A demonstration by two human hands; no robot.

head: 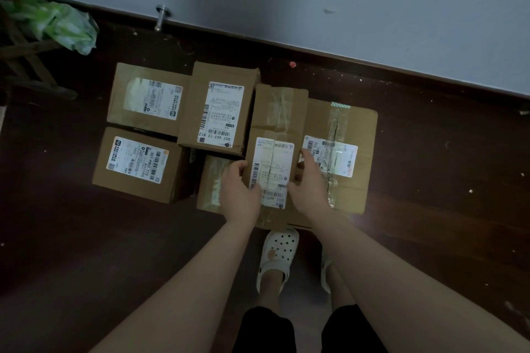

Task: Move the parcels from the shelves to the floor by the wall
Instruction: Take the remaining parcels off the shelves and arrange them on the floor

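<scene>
We hold the long cardboard parcel (272, 152) by its two long sides, left hand (239, 192) and right hand (311, 183) each curled round an edge near our end. It sits over the cluster of boxes on the dark floor (86, 238) by the wall (344, 8), overlapping the wide flat parcel (355, 123); whether it already rests there we cannot tell. We judge it best to lower it level, just beside the labelled box (220, 114), releasing only once it lies steady.
</scene>
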